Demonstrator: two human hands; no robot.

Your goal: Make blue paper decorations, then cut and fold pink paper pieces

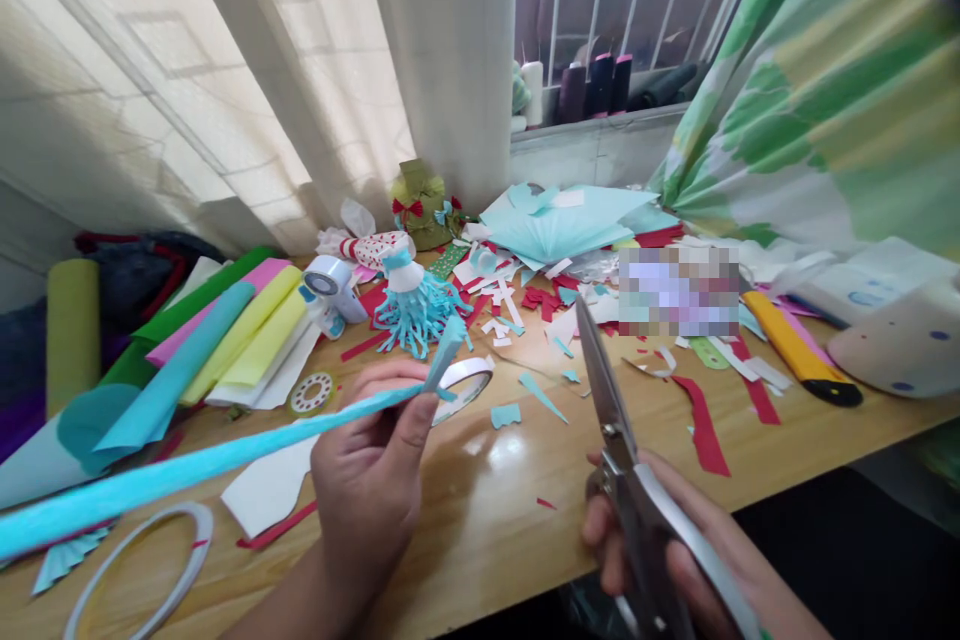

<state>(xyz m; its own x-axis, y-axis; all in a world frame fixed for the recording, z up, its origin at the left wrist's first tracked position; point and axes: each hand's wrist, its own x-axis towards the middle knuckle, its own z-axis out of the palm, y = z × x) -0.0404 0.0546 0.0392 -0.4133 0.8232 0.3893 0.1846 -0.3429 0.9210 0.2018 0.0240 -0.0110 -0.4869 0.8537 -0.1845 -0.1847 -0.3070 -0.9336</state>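
Note:
My left hand (371, 475) is closed in a pinch on a long folded strip of light blue paper (187, 465) that runs off to the lower left; its cut tip sticks up past my thumb. My right hand (667, 550) grips the handles of silver scissors (611, 410), whose blades point up and away, a short way right of the strip's tip. Behind the strip on the wooden table (495, 510) stands a small blue paper figure with a fringed skirt (414, 305).
Rolled coloured paper sheets (217, 340) lie at the left, with tape rings (465, 382) and a tape dispenser (330, 290). Red, white and blue scraps (701, 425) litter the table. A yellow craft knife (802, 355) lies right. Curtains hang behind.

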